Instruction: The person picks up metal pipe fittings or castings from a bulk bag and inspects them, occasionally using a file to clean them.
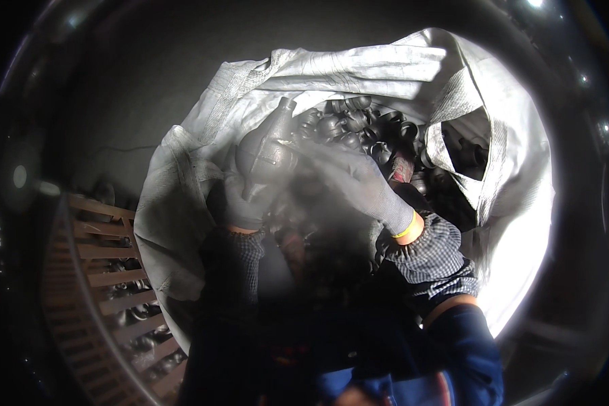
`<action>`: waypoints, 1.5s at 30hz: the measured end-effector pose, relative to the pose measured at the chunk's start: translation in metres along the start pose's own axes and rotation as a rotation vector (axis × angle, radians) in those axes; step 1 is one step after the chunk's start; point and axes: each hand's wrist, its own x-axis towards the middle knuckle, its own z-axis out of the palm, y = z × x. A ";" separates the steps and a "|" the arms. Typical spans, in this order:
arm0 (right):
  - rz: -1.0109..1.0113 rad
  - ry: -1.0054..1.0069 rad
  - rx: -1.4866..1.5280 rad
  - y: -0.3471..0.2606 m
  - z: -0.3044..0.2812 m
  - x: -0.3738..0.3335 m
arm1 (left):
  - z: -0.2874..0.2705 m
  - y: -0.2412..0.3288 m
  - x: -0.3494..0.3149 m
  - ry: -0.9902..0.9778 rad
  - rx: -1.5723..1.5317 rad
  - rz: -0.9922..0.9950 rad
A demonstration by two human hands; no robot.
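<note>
A grey, rough-surfaced metal casting, with a round body and a narrow neck pointing up and away, is held over the big white bag. My left hand, in a grey glove, grips it from below at its near left side. From the right, my gloved right hand reaches across to the casting's side. Its fingers are smeared by motion, and a small pale tip shows at their end against the casting. Whether those fingers hold something thin, I cannot tell. Dark metal castings lie heaped in the bag behind the hands.
The white woven bag surrounds the work, its rim folded outward and a strap loop standing at the right. A reddish-brown slatted crate with metal parts inside stands at the lower left. A reddish object lies among the castings.
</note>
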 end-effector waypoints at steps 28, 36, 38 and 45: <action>-0.065 0.182 -0.343 0.021 0.004 0.000 | -0.022 0.002 0.002 0.094 0.210 0.113; -0.081 0.193 -0.304 0.019 0.011 -0.003 | -0.011 0.000 0.000 0.132 0.268 0.168; -0.064 0.181 -0.493 0.017 0.011 -0.005 | -0.007 -0.001 -0.001 0.133 0.222 0.143; -0.106 0.158 -0.771 0.006 0.016 -0.008 | -0.019 -0.001 0.003 0.121 0.160 0.125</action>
